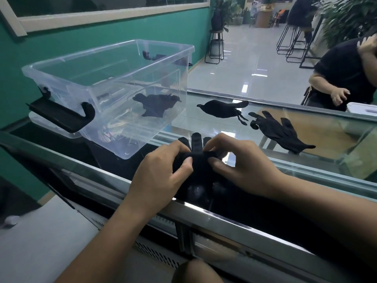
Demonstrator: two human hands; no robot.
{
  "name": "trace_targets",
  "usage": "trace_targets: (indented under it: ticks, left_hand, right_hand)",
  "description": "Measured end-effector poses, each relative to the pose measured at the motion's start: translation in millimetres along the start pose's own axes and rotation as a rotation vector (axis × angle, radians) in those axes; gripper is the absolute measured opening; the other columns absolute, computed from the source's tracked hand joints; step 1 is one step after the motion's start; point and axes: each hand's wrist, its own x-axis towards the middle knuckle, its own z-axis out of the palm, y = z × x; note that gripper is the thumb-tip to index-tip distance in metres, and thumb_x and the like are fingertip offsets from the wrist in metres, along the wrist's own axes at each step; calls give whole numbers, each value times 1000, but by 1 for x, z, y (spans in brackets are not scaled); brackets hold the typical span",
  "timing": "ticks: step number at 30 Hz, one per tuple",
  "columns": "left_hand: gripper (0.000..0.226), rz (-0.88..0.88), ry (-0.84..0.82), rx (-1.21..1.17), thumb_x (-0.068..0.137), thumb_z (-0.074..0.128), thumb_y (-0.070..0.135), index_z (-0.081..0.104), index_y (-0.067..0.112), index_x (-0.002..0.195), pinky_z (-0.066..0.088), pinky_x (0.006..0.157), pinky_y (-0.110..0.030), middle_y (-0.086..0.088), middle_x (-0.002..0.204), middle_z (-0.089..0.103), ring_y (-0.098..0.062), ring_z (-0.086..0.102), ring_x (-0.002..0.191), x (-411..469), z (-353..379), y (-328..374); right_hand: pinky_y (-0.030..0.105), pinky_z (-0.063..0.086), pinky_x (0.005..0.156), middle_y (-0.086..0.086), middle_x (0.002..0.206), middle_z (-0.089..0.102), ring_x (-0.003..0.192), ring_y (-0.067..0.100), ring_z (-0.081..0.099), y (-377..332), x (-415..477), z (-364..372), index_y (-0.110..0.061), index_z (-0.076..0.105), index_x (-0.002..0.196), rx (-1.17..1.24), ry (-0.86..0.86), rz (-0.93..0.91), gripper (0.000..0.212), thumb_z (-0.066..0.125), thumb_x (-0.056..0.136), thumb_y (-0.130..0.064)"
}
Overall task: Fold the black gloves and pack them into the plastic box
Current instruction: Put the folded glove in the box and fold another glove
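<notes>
Plastic box (114, 94) sat up and to the left of the left hand (163, 170), lid off, black latch handle (61, 115) hanging open on its near end. One black glove (157, 105) lay crumpled on its floor, seemingly packed already. The box's near corner stood just beyond the left knuckles; probably kept close so a finished fold needs only a short lift over the rim.

Left hand: closed in a pinch, thumb and fingers gripping the left edge of the glove in work (201, 160). That glove lay between the two hands on the glass counter (306, 170), its fingers poking out past the knuckles toward the far side. Right hand (242, 166): likewise pinched shut on the glove's right edge, thumb pressing down. Both grips mirrored each other, likely to carry the cuff over the fingers in one even fold. Fold looked underway, not finished.

Beyond the right hand, well apart: a bunched glove (222, 110), then farther right a flat glove (283, 132), fingers spread. Both waiting, neither in the way.

Far right, another person (346, 74) in dark clothing behind the counter. Nothing stood between hands and box but its tall wall.
</notes>
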Motion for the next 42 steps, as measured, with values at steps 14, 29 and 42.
trace_targets:
  ticks: [14, 29, 42]
  left_hand:
    - [6, -105, 67, 68, 94, 77, 34, 73, 31, 94, 55, 82, -31, 15, 94, 64, -7, 64, 89, 8, 6, -8]
    - [34, 85, -33, 241, 84, 70, 52, 71, 35, 114, 49, 101, -42, 22, 111, 68, -10, 62, 111, 1, 2, 1]
    - [9, -68, 106, -41, 98, 69, 42, 70, 35, 103, 59, 90, -38, 20, 94, 75, -8, 72, 99, -3, -3, 4]
  right_hand:
    - [14, 42, 67, -9, 76, 66, 73, 9, 61, 14, 9, 9, -23, 73, 95, -99, 45, 136, 7, 79, 95, -27]
    - [11, 38, 88, -6, 117, 65, 102, 10, 54, 2, 4, 4, -24, 69, 117, -292, -125, -126, 28, 76, 91, -30]
    - [10, 43, 80, -16, 100, 65, 88, -2, 58, 1, 2, 5, -23, 61, 132, -115, -4, -29, 25, 61, 107, -27]
